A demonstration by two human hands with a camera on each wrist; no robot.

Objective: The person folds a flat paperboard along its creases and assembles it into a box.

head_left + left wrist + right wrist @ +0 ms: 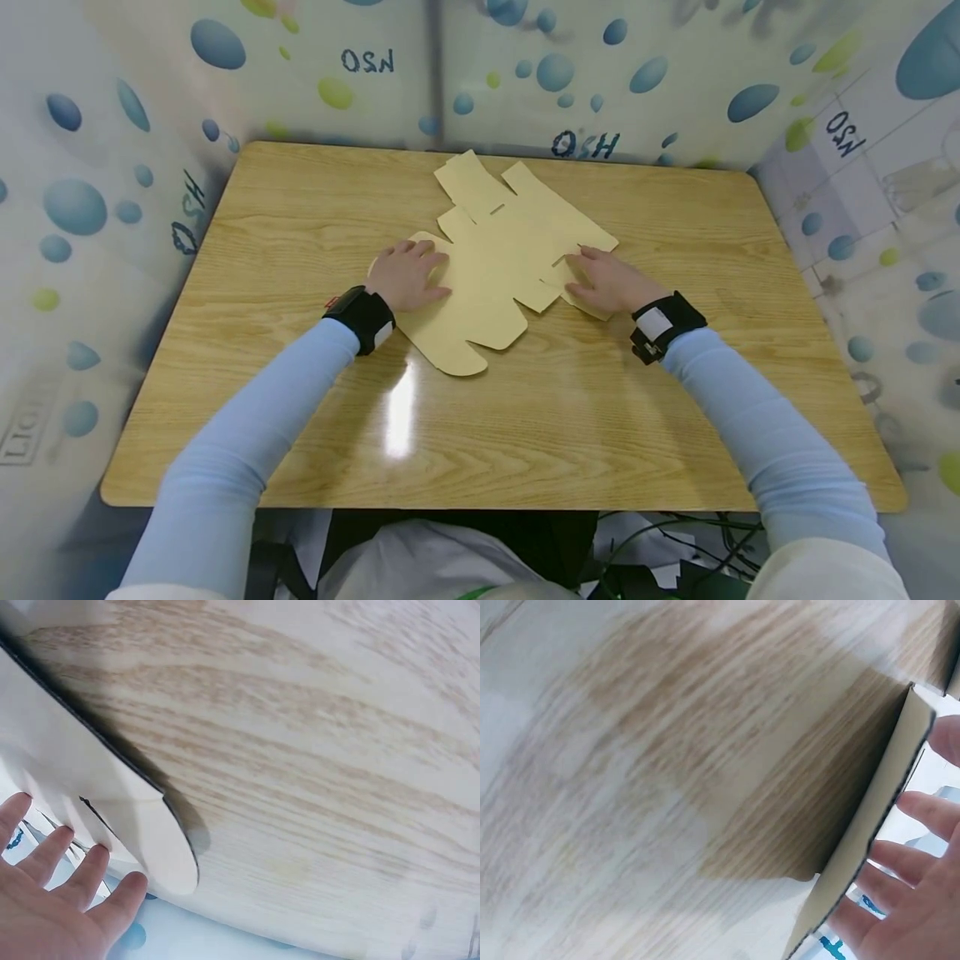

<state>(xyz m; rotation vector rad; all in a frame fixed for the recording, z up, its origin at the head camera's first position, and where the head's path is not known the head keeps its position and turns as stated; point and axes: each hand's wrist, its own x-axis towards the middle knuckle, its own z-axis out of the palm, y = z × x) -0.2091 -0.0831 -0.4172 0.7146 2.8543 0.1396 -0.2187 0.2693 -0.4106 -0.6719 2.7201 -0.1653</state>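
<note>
Lying aslant on the middle and far part of a pale wood-grain rectangular table (585,425), a flat tan cardboard blank (517,258) shows straight tabs at its far and right ends and rounded flaps (498,329) at its near left. The left hand (408,277) rests over the blank's left edge, palm down, its fingers spread and nearly straight; it grips nothing — the fingertips merely touch the surface, close to a dark narrow slit (96,814) seen from the left wrist. The right hand (611,282) is at the opposite end, its fingers parted and gently bent along the edge of a tab (862,832). They touch this tab, and no firm pinch shows; whether the thumb presses on it I cannot tell.

Set at opposite ends like this, the hands probably share control of a wide, limp-looking sheet — one hand alone might let it swivel. The right wrist view shows the tab tilted up off the wood with a shadow beneath, which likely explains why those fingers lie along its rim. Black wristbands (362,319) sit over light blue sleeves (247,433), presumably carrying the wrist cameras.
</note>
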